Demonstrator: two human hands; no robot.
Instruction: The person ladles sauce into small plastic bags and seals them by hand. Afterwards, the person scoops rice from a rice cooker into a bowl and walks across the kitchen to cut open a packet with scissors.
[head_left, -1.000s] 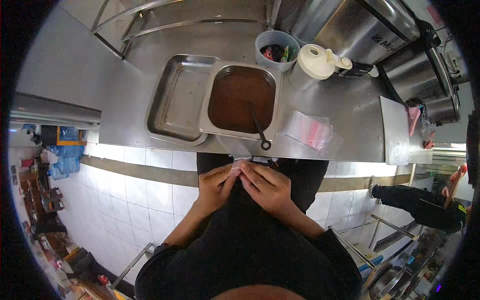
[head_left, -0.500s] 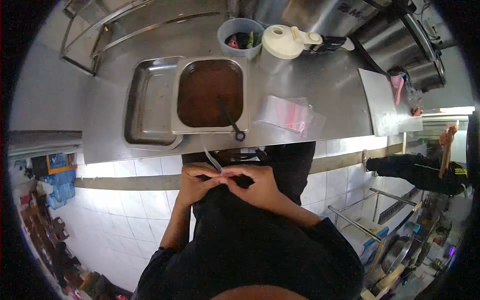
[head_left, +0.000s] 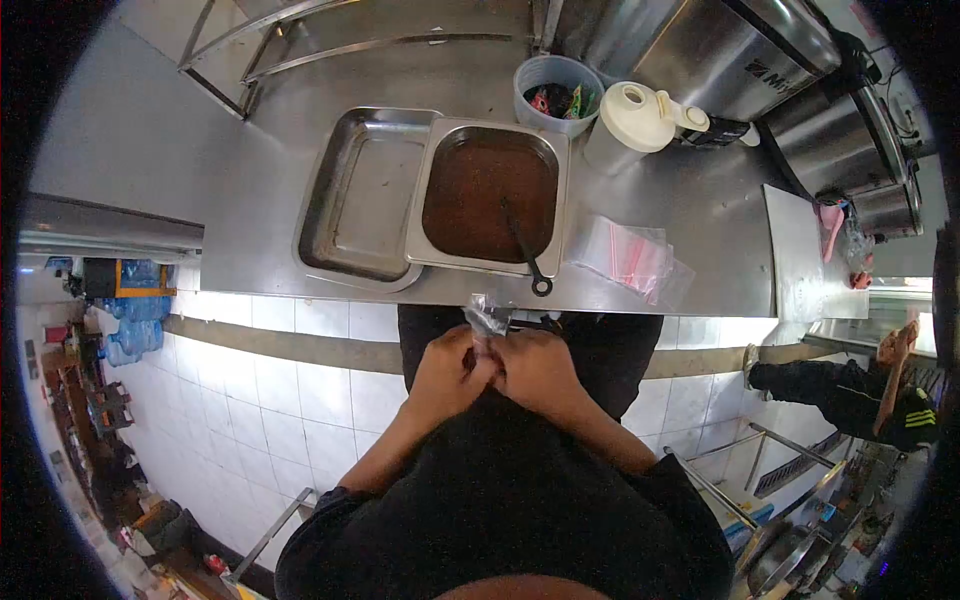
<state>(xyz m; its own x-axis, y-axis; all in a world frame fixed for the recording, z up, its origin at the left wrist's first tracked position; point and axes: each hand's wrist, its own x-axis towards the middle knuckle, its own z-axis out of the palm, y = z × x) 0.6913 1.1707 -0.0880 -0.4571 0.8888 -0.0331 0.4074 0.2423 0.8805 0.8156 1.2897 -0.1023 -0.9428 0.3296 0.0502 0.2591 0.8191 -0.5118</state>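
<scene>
Both hands meet in front of my body, just below the counter's edge. My left hand (head_left: 443, 375) has its fingers closed on a small clear plastic bag (head_left: 485, 316). From the other side my right hand (head_left: 541, 373) pinches the same bag, which sticks up between the thumbs. Beyond them on the counter, a square metal pan (head_left: 415, 243) holds a dark brown sauce (head_left: 485, 190). A black-handled spoon (head_left: 528, 258) leans in it, its handle over the near rim. To the pan's right lies a stack of clear zip bags (head_left: 625, 256) with pink-red stripes.
A shallow metal tray (head_left: 312, 235) sits partly under the pan's left side. Behind stand a plastic tub (head_left: 530, 100) with packets and a white-lidded jug (head_left: 636, 120). A white board (head_left: 790, 235) lies at right. Another person (head_left: 830, 395) is at far right.
The bag between my hands now stands more upright and looks opened out, with my hands drawn closer around it. The view has shifted, so the counter things appear farther right.
</scene>
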